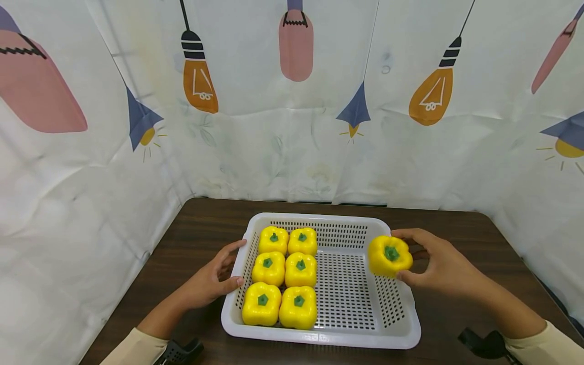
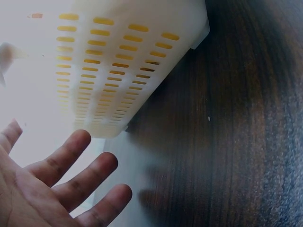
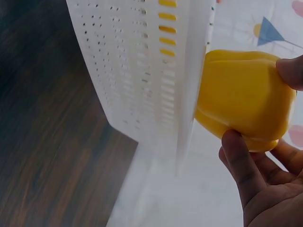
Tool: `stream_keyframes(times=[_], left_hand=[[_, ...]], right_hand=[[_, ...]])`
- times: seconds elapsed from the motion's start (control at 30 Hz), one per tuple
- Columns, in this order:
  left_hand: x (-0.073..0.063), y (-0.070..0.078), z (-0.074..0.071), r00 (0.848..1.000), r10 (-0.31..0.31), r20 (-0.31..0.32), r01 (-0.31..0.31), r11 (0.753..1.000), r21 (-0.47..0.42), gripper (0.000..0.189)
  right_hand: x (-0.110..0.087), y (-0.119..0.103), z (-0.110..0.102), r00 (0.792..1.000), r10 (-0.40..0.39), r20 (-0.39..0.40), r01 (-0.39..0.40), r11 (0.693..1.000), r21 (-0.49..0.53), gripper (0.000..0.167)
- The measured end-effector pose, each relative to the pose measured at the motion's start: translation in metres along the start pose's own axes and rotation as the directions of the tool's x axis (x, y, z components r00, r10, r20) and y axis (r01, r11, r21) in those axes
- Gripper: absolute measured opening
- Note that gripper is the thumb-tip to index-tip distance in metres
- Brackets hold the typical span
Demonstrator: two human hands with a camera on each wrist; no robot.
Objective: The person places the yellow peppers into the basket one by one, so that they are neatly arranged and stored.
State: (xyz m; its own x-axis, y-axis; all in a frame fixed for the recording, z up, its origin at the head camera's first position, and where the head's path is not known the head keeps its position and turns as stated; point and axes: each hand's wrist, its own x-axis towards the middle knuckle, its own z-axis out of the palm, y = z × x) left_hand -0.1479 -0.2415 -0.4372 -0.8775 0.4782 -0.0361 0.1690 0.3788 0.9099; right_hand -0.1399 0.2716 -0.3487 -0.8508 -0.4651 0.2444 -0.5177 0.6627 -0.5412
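My right hand point(image 1: 444, 263) holds a yellow bell pepper point(image 1: 389, 257) between thumb and fingers, over the right rim of a white perforated plastic basket point(image 1: 365, 340). In the right wrist view this bell pepper point(image 3: 246, 97) is above the basket's rim, with fingertips on its sides. Several more yellow bell peppers point(image 1: 300, 269) with green stems stand in two columns in the basket's left half. At the left rim is my left hand point(image 1: 211, 280), its thumb and index fingertip at the edge. The left wrist view shows that hand's fingers point(image 2: 87, 179) spread beside the basket wall point(image 2: 109, 52).
The basket stands on a dark wood-grain table point(image 1: 201, 223). Behind and to the left hangs a white sheet point(image 1: 274, 152) printed with lamps and bulbs. Black straps point(image 1: 485, 344) are at both wrists, next to light sleeves.
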Motion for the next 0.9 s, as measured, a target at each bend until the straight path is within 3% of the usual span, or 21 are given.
stream_keyframes(times=[0.9], left_hand=[[-0.001,0.0,0.0,0.999,0.03,0.015,-0.03,0.999,0.027,0.082]], right_hand=[[0.007,-0.012,0.034,0.996,-0.024,0.082,0.013,0.992,0.127,0.075]])
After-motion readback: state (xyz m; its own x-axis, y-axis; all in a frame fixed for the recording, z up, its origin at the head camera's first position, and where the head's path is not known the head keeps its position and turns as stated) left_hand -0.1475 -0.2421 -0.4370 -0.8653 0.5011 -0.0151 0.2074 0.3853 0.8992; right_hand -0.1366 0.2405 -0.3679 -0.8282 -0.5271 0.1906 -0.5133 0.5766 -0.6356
